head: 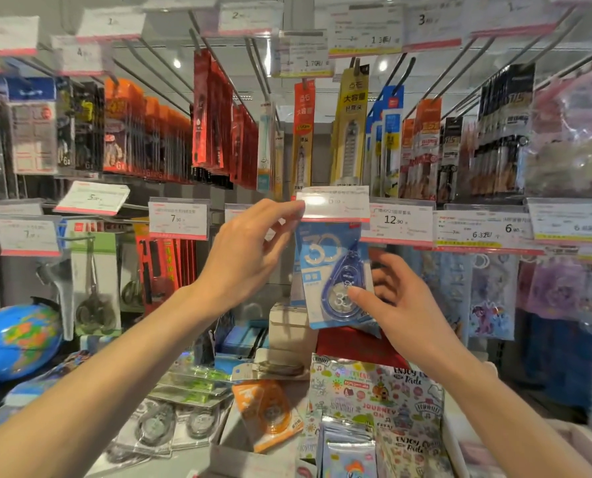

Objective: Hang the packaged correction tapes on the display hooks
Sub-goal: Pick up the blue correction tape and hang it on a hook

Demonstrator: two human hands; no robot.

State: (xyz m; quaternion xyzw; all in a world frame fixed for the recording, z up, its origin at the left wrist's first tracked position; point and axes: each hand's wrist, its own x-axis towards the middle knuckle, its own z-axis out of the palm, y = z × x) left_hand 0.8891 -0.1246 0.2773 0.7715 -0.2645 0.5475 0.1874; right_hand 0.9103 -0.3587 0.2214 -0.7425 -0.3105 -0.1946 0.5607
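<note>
While my two hands are raised at the middle of the frame, this is what I see from the head camera.

Right hand grip: my right hand (pixel 403 305) pinches the lower part of the blue correction tape pack (pixel 334 274), thumb on the clear blister front, the other fingers behind the card.
Left hand grip: my left hand (pixel 249 250) reaches up to the left edge of the clear price tag flap (pixel 336 203); fingertips touch it, but whether they pinch it or only press it I cannot tell.
Task pack: the blue pack hangs upright just below that flap, its top edge tucked under it; the hook itself is hidden, so I cannot tell whether the pack is on it.
Other tape: an orange correction tape pack (pixel 270 414) lies tilted among loose goods at lower centre, well apart from both hands.
Below the pack: a red box (pixel 353 345) sits just under the blue pack, with sticker sheets (pixel 374 398) in front of it.
Right of centre: a 12.90 price tag (pixel 396 222) is beside the flap.
Left of frame: a globe (pixel 15 339) at lower left, scissors packs (pixel 96 284) hanging above it.
Upper row: red pen packs (pixel 211 115) hang on long hooks.
</note>
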